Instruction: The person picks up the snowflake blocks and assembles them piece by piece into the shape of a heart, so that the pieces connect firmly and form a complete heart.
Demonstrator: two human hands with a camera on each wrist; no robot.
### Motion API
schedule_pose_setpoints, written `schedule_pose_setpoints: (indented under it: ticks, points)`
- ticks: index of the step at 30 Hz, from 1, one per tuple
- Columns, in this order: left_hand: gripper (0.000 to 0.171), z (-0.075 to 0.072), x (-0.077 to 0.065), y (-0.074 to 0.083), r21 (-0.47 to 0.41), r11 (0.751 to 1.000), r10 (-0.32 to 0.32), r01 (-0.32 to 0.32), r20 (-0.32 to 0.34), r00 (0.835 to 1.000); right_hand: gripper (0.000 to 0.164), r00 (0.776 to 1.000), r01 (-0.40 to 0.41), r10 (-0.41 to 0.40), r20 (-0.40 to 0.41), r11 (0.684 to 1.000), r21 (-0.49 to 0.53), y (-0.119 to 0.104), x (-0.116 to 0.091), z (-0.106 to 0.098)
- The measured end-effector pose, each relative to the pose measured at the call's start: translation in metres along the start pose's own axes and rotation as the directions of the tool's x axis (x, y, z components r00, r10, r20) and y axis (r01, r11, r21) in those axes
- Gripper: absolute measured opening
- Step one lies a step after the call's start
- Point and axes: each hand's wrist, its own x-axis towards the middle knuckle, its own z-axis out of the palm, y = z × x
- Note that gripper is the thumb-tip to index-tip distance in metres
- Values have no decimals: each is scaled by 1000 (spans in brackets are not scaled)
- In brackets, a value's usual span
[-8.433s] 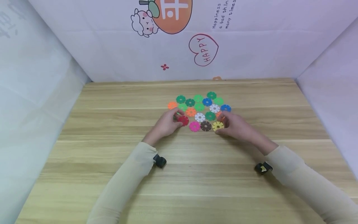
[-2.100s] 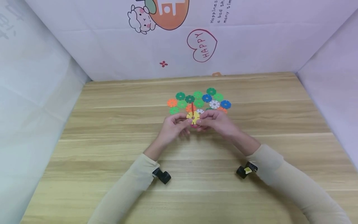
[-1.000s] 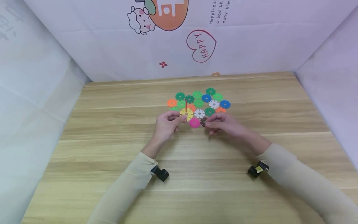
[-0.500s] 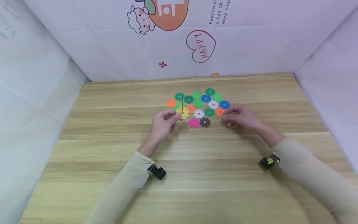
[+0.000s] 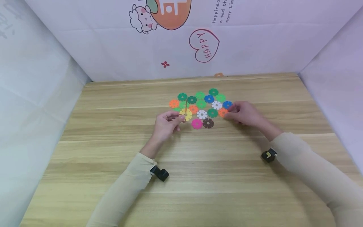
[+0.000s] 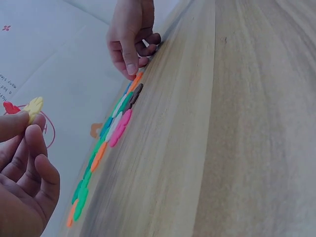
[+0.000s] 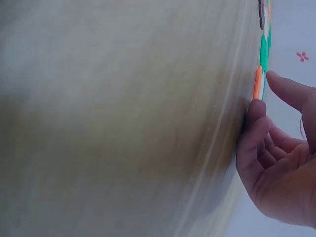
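In the head view my left hand (image 5: 165, 125) pinches a yellow slotted interlocking disc (image 5: 186, 114) between thumb and fingers, raised off the table. A red disc (image 6: 11, 107) is joined to it, crosswise, and shows edge-on in the head view. My right hand (image 5: 245, 114) is low at the right end of the other discs. Its thumb and fingertips are apart, right at the edge of an orange disc (image 5: 222, 112) and beside a blue disc (image 5: 227, 104). In the right wrist view, the orange disc (image 7: 257, 83) lies at the fingertips.
Several flat discs lie close together on the wooden table (image 5: 198, 176), among them a pink disc (image 5: 197, 124), a brown disc (image 5: 208, 123), a white disc (image 5: 202, 114) and a dark green disc (image 5: 212, 113). A printed white cloth (image 5: 113, 53) hangs behind.
The yellow disc left its place beside the brown one and became joined to the red disc in my left hand. My right hand let go of them and moved right to the orange disc.
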Motion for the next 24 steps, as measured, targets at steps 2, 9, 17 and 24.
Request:
schedule_pose_setpoints:
  ticks: [2,9,17,24]
  points:
    - [15,1,0,0,4,1000,0,0,2,1000,49,1000,-7,7,-14,999,-49,-3,1,2]
    - [14,3,0,1,6,1000,1,-1,5,1000,45,999,-22,17,-43,993,-115,-7,7,7]
    - [14,6,1,-2,19,1000,-11,10,15,1000,46,1000,-3,0,-21,994,-108,-10,5,8]
    - [13,9,1,-3,28,1000,-8,8,15,1000,44,1000,2,-2,4,997,-78,-13,2,11]
